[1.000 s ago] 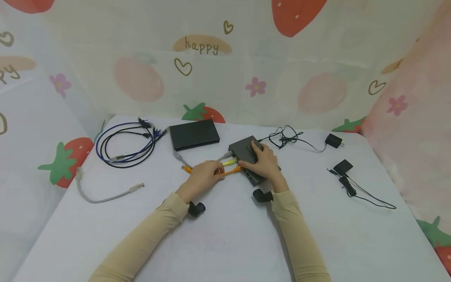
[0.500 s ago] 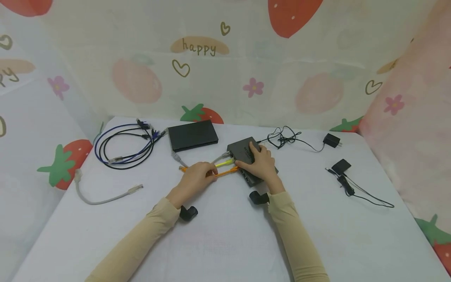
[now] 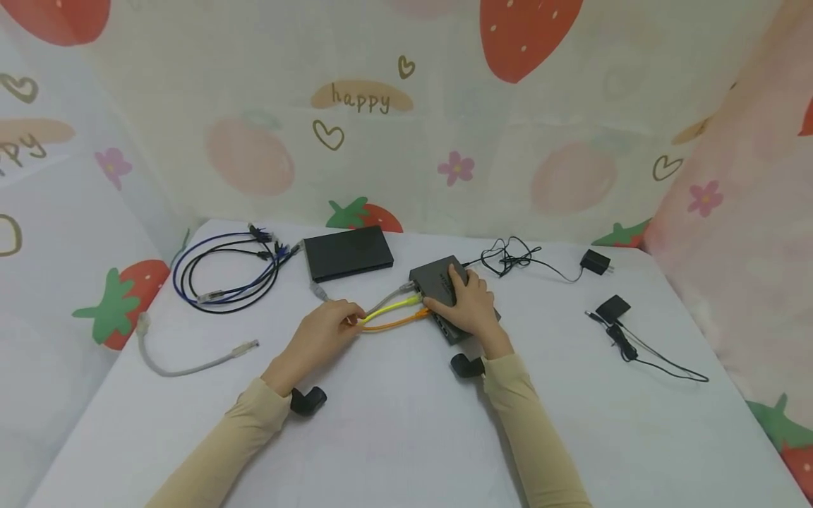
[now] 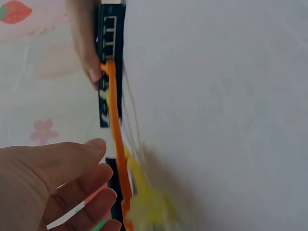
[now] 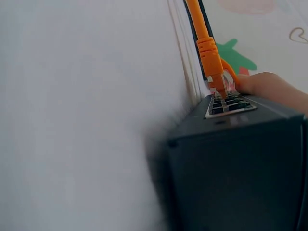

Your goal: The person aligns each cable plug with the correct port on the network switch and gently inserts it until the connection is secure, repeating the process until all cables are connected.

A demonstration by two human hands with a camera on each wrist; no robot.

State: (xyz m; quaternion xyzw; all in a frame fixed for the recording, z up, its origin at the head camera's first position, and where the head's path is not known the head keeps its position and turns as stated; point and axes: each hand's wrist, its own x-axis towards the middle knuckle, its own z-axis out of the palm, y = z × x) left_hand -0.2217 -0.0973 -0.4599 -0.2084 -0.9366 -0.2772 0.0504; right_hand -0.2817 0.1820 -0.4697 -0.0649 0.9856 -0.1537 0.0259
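Observation:
A dark grey network switch (image 3: 438,276) lies on the white table, its row of ports facing left. My right hand (image 3: 468,302) holds it from above, thumb at the port-side edge beside the orange plug (image 5: 210,60). Grey (image 3: 394,295), yellow (image 3: 396,305) and orange (image 3: 394,324) network cables run from its ports towards my left hand (image 3: 324,339). In the left wrist view, the left thumb and loosely bent fingers stand apart beside the orange cable. A blurred yellow plug (image 4: 151,207) shows below. The left hand hides the cables' far ends in the head view.
A flat black box (image 3: 348,255) sits at the back with a grey plug at its corner. Coiled blue and black cables (image 3: 229,303) and a short grey cable (image 3: 190,370) lie left. Two power adapters, one wired to the switch (image 3: 595,262), the other loose (image 3: 612,308), lie right.
My left hand has drawn back leftwards and towards me along the cables, showing more of the yellow and orange lengths. My right hand stays on the switch; the head view has tilted up slightly.

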